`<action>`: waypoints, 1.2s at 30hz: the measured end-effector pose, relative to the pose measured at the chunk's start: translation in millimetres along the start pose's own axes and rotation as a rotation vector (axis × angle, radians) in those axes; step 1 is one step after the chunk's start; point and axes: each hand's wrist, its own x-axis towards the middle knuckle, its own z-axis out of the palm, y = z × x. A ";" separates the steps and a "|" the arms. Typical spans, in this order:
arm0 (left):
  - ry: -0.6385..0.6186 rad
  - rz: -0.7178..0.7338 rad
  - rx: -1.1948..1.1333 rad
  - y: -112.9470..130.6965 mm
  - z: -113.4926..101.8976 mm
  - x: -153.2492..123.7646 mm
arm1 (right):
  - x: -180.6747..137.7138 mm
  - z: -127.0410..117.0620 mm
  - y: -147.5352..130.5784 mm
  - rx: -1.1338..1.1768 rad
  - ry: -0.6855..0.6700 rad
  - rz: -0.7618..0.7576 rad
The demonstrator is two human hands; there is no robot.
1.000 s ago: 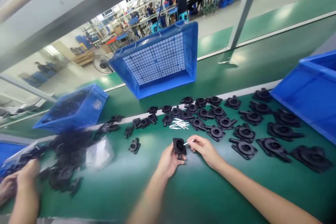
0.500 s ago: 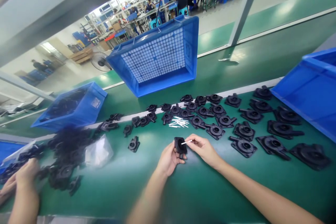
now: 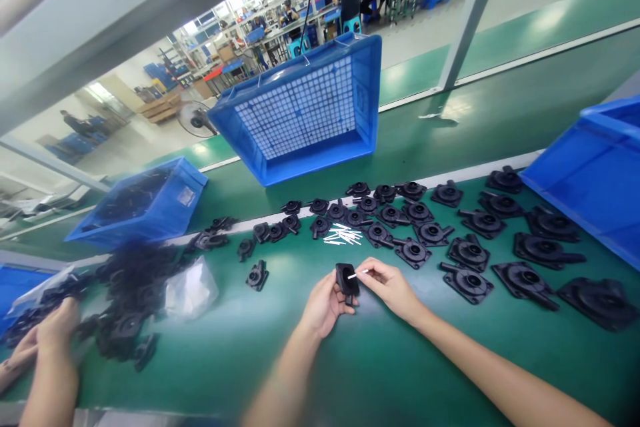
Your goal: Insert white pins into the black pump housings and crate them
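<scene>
My left hand (image 3: 323, 305) holds a small black plastic housing (image 3: 347, 279) upright just above the green bench top (image 3: 380, 360). My right hand (image 3: 390, 285) pinches a thin white pin (image 3: 358, 274), whose tip sits at the opening of the housing. A loose bundle of white pins (image 3: 344, 236) lies on the bench just beyond my hands. Several black housings (image 3: 470, 250) lie in rows to the right of the pins and behind them.
A tilted blue mesh crate (image 3: 305, 113) stands behind the rows. A blue bin (image 3: 595, 173) is at the right, and another blue bin of black parts (image 3: 140, 203) at the left. A co-worker's hands (image 3: 45, 340) handle a pile of black parts (image 3: 130, 293) beside a clear plastic bag (image 3: 190, 290).
My right hand has brought the white pin closer, so its tip now meets the housing's opening. My left hand keeps the housing in nearly the same place.
</scene>
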 end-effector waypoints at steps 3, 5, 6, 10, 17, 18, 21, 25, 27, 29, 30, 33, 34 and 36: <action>-0.001 -0.002 0.004 -0.1 -0.1 0.2 | 0.1 -0.2 -0.1 -0.003 -0.005 -0.009; 0.013 0.014 0.013 0.2 -0.5 0.3 | 0.1 -0.5 0.2 -0.002 0.000 -0.023; 0.029 0.038 0.023 0.6 -0.8 0.2 | 0.2 -0.7 0.4 -0.001 0.007 -0.031; 0.145 0.228 0.180 4.7 -2.5 -0.9 | 1.1 -1.4 0.4 -0.001 0.033 -0.059; 0.203 0.431 0.561 8.1 -4.2 -3.6 | -2.6 0.1 -5.8 -0.190 0.080 -0.135; 0.194 0.437 0.591 7.0 -3.7 -4.2 | -4.4 0.8 -6.9 -0.246 0.077 -0.157; 0.162 0.443 0.683 2.5 -1.6 -6.6 | -9.7 3.4 -9.5 -0.363 0.017 -0.226; 0.179 0.456 0.812 -0.5 -0.2 -9.8 | -12.5 5.5 -11.3 -0.310 -0.028 -0.266; 0.210 0.474 0.835 1.1 -0.7 -9.8 | -11.9 5.0 -11.6 -0.190 0.022 -0.192; 0.226 0.484 0.803 3.9 -1.7 -8.6 | -10.8 3.6 -11.7 -0.054 0.072 -0.079; 0.220 0.477 0.761 5.2 -2.2 -7.6 | -10.2 2.9 -11.8 0.002 0.088 -0.033; 0.167 0.400 0.546 6.5 -3.1 -4.5 | -9.3 1.7 -12.6 0.078 0.104 0.036; 0.149 0.368 0.464 6.0 -3.2 -3.7 | -9.3 1.9 -13.1 0.085 0.104 0.044; 0.122 0.317 0.325 4.3 -3.0 -2.7 | -9.5 2.9 -14.2 0.087 0.095 0.053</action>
